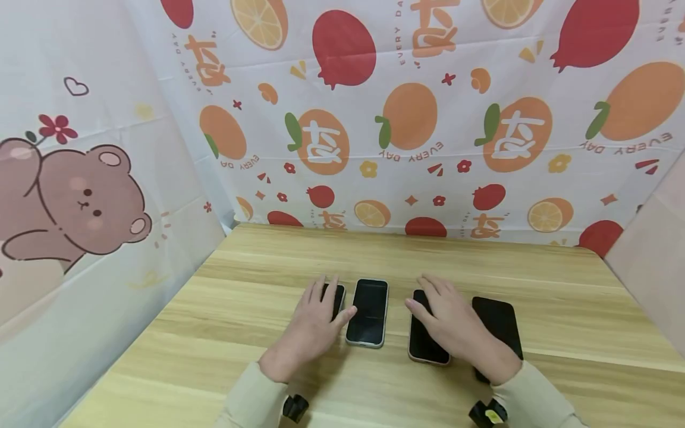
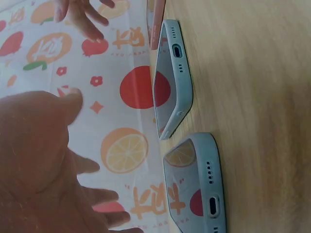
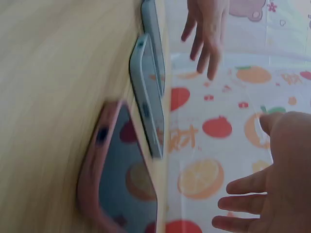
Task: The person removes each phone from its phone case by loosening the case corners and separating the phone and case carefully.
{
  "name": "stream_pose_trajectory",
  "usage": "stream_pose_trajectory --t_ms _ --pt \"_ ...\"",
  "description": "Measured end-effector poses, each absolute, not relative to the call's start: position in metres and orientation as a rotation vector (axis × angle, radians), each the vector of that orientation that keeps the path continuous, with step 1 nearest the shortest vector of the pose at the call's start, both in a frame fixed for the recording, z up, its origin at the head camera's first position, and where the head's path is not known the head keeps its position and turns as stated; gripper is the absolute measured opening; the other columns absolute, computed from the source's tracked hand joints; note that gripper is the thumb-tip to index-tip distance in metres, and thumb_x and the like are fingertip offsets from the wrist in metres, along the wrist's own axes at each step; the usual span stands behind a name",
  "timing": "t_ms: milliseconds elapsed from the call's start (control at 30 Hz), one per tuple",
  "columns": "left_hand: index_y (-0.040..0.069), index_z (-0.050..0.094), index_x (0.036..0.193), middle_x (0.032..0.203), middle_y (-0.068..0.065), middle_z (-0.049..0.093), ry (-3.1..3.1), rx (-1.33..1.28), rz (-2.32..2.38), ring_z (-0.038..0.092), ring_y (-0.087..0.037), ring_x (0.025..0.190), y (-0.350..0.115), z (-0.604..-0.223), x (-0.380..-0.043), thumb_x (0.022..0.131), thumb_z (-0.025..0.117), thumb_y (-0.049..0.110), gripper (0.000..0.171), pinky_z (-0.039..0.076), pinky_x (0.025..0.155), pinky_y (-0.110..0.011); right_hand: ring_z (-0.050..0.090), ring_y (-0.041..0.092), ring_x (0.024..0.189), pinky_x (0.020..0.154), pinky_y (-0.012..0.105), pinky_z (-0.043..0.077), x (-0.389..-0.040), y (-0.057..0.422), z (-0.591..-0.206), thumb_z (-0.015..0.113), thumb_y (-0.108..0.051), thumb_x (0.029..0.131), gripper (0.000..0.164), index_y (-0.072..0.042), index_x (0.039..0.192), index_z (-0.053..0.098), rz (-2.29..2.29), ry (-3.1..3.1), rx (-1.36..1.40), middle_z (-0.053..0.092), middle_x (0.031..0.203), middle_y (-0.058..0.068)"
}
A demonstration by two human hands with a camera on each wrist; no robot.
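Observation:
Several phones lie face up in a row on the wooden table. My left hand point(image 1: 316, 318), fingers spread, hovers over the leftmost phone point(image 1: 338, 302) and partly hides it. That phone's light blue-grey case point(image 2: 208, 150) shows in the left wrist view, apart from the hand. Just right of the thumb is a second phone point(image 1: 367, 312) in a similar pale case. My right hand point(image 1: 455, 324) hovers with straight fingers above a pink-cased phone point(image 1: 425, 348); the right wrist view shows a gap between them. A larger black phone point(image 1: 497, 318) lies partly behind the right wrist.
The wooden table point(image 1: 187, 345) meets a fruit-print cloth point(image 1: 374, 178) along its back edge. A bear-print cloth point(image 1: 101, 202) hangs on the left side. Dark wrist straps point(image 1: 295, 408) sit by the sleeves.

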State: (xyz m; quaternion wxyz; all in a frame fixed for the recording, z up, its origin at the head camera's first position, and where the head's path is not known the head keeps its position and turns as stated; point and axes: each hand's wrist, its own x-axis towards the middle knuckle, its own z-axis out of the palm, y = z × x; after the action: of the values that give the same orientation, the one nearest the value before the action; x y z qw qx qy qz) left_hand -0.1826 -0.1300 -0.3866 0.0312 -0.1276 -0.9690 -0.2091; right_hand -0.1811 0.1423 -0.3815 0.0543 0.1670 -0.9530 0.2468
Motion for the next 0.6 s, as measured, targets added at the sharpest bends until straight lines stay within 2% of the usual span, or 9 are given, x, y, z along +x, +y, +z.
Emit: stream_pose_trajectory --t_ms 200,400,600 --pt "-0.006 0.029 0.151 0.15 -0.034 0.033 -2.931 -0.295 -0.685 0.033 -0.052 0.138 -0.136 -0.389 -0.183 0.1 0.058 0.037 0.072 0.032 0.112 -0.061 0.038 0.036 0.141 0.113 0.057 0.034 -0.187 0.107 -0.38 0.038 -0.058 0.102 0.071 -0.002 0.145 0.045 0.969 -2.889 0.538 0.042 0.151 0.018" --pt "-0.007 0.031 0.149 0.146 -0.036 0.038 -2.942 -0.222 -0.719 0.038 -0.053 0.134 -0.141 -0.391 -0.181 0.1 0.059 0.033 0.069 0.036 0.109 -0.062 0.039 0.035 0.141 0.114 0.056 0.035 -0.191 0.075 -0.384 0.043 -0.049 0.104 0.062 -0.002 0.144 0.047 1.088 -2.891 0.587 0.043 0.15 0.019" --pt "-0.006 0.031 0.149 0.144 -0.037 0.039 -2.968 -0.173 -0.711 0.04 -0.054 0.131 -0.146 -0.394 -0.181 0.1 0.058 0.033 0.068 0.037 0.106 -0.062 0.046 0.035 0.135 0.11 0.053 0.039 -0.194 0.045 -0.389 0.04 -0.033 0.108 0.05 0.005 0.139 0.049 1.233 -2.848 0.73 0.049 0.142 0.021"
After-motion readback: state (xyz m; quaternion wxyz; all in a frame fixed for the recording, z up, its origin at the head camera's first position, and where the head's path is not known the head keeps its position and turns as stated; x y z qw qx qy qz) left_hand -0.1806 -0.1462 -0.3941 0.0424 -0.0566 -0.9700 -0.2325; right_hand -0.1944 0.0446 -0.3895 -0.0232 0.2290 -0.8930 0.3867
